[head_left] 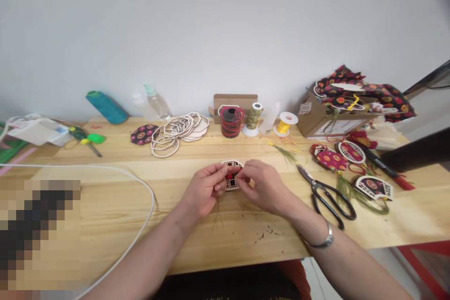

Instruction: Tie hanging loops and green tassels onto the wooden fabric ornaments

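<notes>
A small pendant with a pale wooden lattice frame over dark and red fabric is between my hands, above the wooden table. My left hand has its thumb and fingers closed at the pendant's left side. Thin dark threads hang just below those fingers. At the right edge of the pendant, my right hand is closed in a pinch. What lies between its fingertips is hidden. Black-handled scissors lie with their blades closed to the right of my right hand.
Wooden frame cutouts lie behind my hands. A red thread spool and a yellow spool stand near the wall. Finished pendants and a fabric-filled cardboard box are at right. A white cable curves across the left.
</notes>
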{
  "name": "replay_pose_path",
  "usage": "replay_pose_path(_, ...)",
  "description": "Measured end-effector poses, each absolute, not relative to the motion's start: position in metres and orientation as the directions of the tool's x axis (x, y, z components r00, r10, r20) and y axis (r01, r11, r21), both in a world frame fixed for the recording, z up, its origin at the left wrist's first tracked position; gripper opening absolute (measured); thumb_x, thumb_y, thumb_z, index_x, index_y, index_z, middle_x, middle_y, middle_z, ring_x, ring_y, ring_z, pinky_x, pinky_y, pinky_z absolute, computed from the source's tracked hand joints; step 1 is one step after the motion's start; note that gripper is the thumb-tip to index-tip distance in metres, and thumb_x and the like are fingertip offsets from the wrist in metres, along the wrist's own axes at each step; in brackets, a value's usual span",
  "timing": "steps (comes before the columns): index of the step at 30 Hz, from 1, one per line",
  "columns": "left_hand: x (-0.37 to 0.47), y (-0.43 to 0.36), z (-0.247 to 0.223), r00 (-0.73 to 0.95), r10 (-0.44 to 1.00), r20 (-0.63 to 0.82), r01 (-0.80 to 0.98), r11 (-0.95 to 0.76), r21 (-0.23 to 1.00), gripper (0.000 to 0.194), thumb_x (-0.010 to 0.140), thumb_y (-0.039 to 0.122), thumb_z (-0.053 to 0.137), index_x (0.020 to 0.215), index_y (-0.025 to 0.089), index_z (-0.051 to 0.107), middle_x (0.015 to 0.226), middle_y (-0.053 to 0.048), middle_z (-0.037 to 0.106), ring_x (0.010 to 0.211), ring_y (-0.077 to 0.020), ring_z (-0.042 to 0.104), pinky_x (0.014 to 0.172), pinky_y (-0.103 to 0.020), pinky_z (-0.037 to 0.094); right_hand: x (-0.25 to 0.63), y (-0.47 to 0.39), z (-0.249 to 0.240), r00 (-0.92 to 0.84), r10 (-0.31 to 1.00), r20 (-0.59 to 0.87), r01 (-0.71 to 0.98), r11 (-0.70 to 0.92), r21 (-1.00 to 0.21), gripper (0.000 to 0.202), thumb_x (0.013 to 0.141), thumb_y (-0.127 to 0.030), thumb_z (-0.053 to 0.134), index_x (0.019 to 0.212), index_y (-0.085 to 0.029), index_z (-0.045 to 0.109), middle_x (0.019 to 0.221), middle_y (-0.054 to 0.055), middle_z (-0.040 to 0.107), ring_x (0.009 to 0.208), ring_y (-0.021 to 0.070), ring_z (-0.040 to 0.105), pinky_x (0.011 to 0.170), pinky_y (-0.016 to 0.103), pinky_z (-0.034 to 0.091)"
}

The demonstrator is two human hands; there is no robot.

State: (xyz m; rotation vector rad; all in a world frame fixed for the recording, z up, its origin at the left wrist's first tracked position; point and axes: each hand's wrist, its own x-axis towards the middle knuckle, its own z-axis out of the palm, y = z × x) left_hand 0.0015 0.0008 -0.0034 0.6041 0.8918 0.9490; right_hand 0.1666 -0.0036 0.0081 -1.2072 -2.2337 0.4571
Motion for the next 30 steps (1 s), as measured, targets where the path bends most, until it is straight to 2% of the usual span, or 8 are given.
replay_pose_path(3, 0.001, 0.002, -0.002, 0.269, 0.89, -0.367, -0.471, 0.454, 0.756, 0.02, 0.063, 0.025, 0.076, 0.072, 0.008, 0.069, 0.062, -0.001, 0.059, 0.041, 0.0011, 0.028, 0.038, -0.013, 0.018, 0.163, -0.007, 0.006, -0.501, 0.822, 0.27, 0.657, 0.564, -0.5, 0.014, 0.08, -0.015, 0.05, 0.069, -0.016, 0.057, 0.068, 0.003, 0.058, 0.067, 0.0121, 0.05, 0.061, 0.023, 0.037)
replay_pose_path(6, 0.001, 0.002, -0.001, 0.253, 0.898, -0.36, -0.491, 0.44, 0.752, 0.019, 0.062, 0.023, 0.077, 0.068, 0.009, 0.067, 0.064, -0.002, 0.06, 0.041, 0.001, 0.028, 0.038, -0.013, 0.019, 0.162, -0.007, 0.006, -0.522, 0.818, 0.244, 0.651, 0.566, -0.505, 0.012, 0.079, -0.013, 0.05, 0.07, -0.016, 0.057, 0.071, 0.003, 0.058, 0.068, 0.0121, 0.05, 0.062, 0.022, 0.037)
replay_pose_path(9, 0.001, 0.003, -0.001, 0.25, 0.906, -0.343, -0.495, 0.424, 0.759, 0.018, 0.063, 0.023, 0.076, 0.069, 0.009, 0.066, 0.068, -0.002, 0.061, 0.041, 0.001, 0.028, 0.038, -0.013, 0.019, 0.163, -0.006, 0.007, -0.524, 0.819, 0.234, 0.645, 0.561, -0.519, 0.011, 0.078, -0.013, 0.051, 0.07, -0.016, 0.058, 0.07, 0.003, 0.059, 0.068, 0.0122, 0.051, 0.062, 0.022, 0.038)
replay_pose_path(14, 0.0, 0.003, -0.002, 0.258, 0.914, -0.313, -0.501, 0.404, 0.766, 0.016, 0.066, 0.023, 0.074, 0.071, 0.009, 0.067, 0.058, 0.001, 0.054, 0.042, 0.0001, 0.026, 0.039, -0.014, 0.019, 0.162, -0.007, 0.008, -0.551, 0.806, 0.214, 0.639, 0.573, -0.513, 0.011, 0.079, -0.014, 0.05, 0.072, -0.016, 0.059, 0.073, 0.003, 0.06, 0.07, 0.0122, 0.052, 0.063, 0.022, 0.038)
replay_pose_path(22, -0.002, 0.003, -0.001, 0.267, 0.917, -0.298, -0.513, 0.397, 0.761, 0.014, 0.066, 0.021, 0.074, 0.07, 0.01, 0.066, 0.058, 0.002, 0.052, 0.042, 0.0003, 0.025, 0.038, -0.014, 0.018, 0.162, -0.009, 0.01, -0.617, 0.769, 0.168, 0.63, 0.611, -0.479, 0.014, 0.08, -0.015, 0.05, 0.069, -0.016, 0.059, 0.072, 0.003, 0.061, 0.071, 0.0132, 0.052, 0.064, 0.024, 0.037)
replay_pose_path(26, -0.001, 0.002, 0.0, 0.28, 0.915, -0.29, -0.487, 0.396, 0.778, 0.017, 0.066, 0.023, 0.074, 0.068, 0.009, 0.065, 0.055, 0.003, 0.049, 0.041, 0.0004, 0.025, 0.038, -0.014, 0.017, 0.165, -0.007, 0.015, -0.607, 0.784, 0.13, 0.592, 0.555, -0.584, 0.018, 0.08, -0.015, 0.05, 0.065, -0.015, 0.061, 0.067, 0.001, 0.061, 0.064, 0.0107, 0.05, 0.062, 0.023, 0.036)
replay_pose_path(28, 0.0, 0.002, 0.001, 0.271, 0.92, -0.283, -0.478, 0.384, 0.79, 0.017, 0.066, 0.023, 0.075, 0.069, 0.01, 0.065, 0.06, 0.001, 0.054, 0.041, 0.0006, 0.026, 0.038, -0.014, 0.017, 0.167, -0.003, 0.017, -0.508, 0.855, 0.108, 0.581, 0.433, -0.689, 0.024, 0.082, -0.018, 0.049, 0.061, -0.015, 0.061, 0.059, 0.0, 0.058, 0.057, 0.0091, 0.046, 0.057, 0.023, 0.034)
replay_pose_path(30, 0.0, 0.0, 0.002, 0.278, 0.921, -0.273, -0.458, 0.377, 0.805, 0.017, 0.066, 0.024, 0.074, 0.069, 0.01, 0.065, 0.065, -0.001, 0.058, 0.041, 0.0004, 0.027, 0.039, -0.015, 0.017, 0.17, 0.002, 0.017, -0.343, 0.937, 0.058, 0.517, 0.24, -0.822, 0.026, 0.082, -0.023, 0.051, 0.062, -0.015, 0.064, 0.058, 0.0, 0.058, 0.055, 0.0088, 0.045, 0.054, 0.022, 0.034)
